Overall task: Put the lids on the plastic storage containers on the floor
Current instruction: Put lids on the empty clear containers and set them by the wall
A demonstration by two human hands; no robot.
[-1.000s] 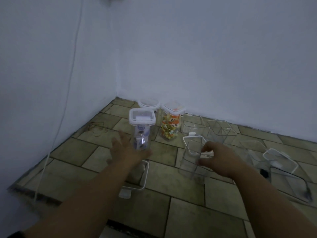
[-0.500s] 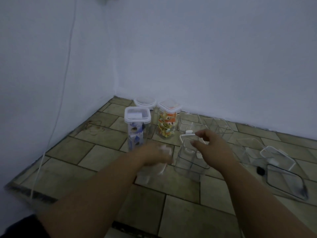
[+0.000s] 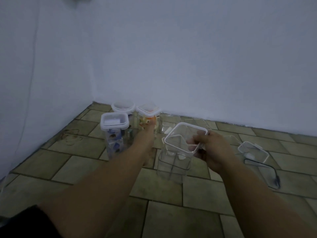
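Brings the lid (image 3: 184,134) up off the tiles, where it lay under the left hand a second ago, and across into the right hand (image 3: 211,150) at mid-frame. Grips its right edge with curled fingers and holds it tilted just above the open mouth of the clear container (image 3: 173,162), not yet seated. Leaves, by the look of the gap, only squaring up and pressing down.

Stretches the left hand (image 3: 148,134) further up the frame, beside that container. Cannot tell how its fingers lie, blurred as they are.

Shows beyond it a blue-filled container (image 3: 114,134), an orange-filled container (image 3: 148,117) and a round-lidded container (image 3: 122,106), all closed. Leaves empty containers (image 3: 169,122) uncovered by the wall and loose lids (image 3: 252,150) at the right.

Shows dim greenish floor tiles (image 3: 85,177), plain white walls (image 3: 171,57) meeting at upper left, and a thin cable (image 3: 28,109) down the left one.
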